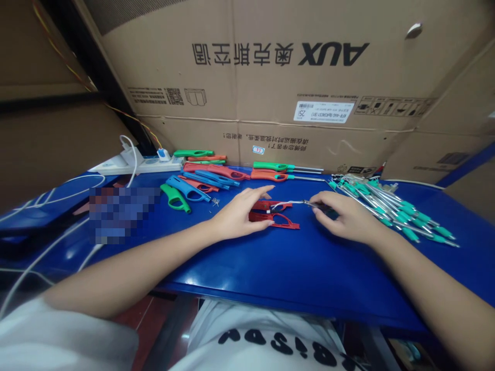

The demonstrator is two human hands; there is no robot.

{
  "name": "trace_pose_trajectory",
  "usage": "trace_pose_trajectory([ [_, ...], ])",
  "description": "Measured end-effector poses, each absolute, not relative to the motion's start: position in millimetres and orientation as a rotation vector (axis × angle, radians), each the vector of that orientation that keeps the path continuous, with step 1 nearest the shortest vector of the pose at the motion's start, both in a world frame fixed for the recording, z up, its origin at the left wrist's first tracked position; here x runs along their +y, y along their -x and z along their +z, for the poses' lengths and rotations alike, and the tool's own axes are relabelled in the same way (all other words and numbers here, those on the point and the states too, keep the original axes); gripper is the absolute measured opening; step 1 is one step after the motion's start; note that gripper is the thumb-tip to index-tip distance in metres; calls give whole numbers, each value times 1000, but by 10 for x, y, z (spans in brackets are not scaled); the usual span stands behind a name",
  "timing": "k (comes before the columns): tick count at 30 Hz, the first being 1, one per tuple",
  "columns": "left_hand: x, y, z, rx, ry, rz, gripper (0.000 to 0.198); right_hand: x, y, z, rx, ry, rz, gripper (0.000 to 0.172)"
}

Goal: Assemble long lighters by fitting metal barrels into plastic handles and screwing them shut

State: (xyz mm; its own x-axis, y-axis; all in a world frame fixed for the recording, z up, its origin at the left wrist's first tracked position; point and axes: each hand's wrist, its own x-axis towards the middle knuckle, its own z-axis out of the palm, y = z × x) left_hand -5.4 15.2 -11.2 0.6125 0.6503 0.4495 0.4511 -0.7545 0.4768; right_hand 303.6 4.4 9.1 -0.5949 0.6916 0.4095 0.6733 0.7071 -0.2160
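Note:
Two red lighter handle halves (286, 222) lie on the blue table in front of me. My left hand (243, 212) is over their left ends, fingers apart, with the thumb by the nearer half; whether it touches cannot be made out. A thin white wire (290, 202) runs across the farther half to my right hand (340, 214). The right thumb and fingers are pinched on a small metal part (308, 203) at the wire's end; the rest of that part is hidden by the hand.
Several metal lighter rods with teal ends (402, 211) are piled to the right. Red, blue and green handle shells (216, 178) lie back left, beside small screws (215, 201). Two lighters with rods (270, 175) lie near the cardboard (251, 103). A power strip (158, 165) stands far left.

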Motion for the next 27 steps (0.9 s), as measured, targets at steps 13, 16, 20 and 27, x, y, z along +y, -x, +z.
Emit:
trace_pose_trajectory([
  [13,34,-8,-59,899,-2292,1138,42,12,-2896,44,-2538,1044,99,25],
  [16,48,7,-44,945,-2270,1181,29,-13,-2879,65,-2594,1049,93,29],
  [20,107,33,-35,989,-2260,1235,25,-48,-2852,87,-2615,1018,107,31],
  [27,220,64,-54,960,-2258,1196,28,-71,-2852,113,-2520,1074,100,24],
])
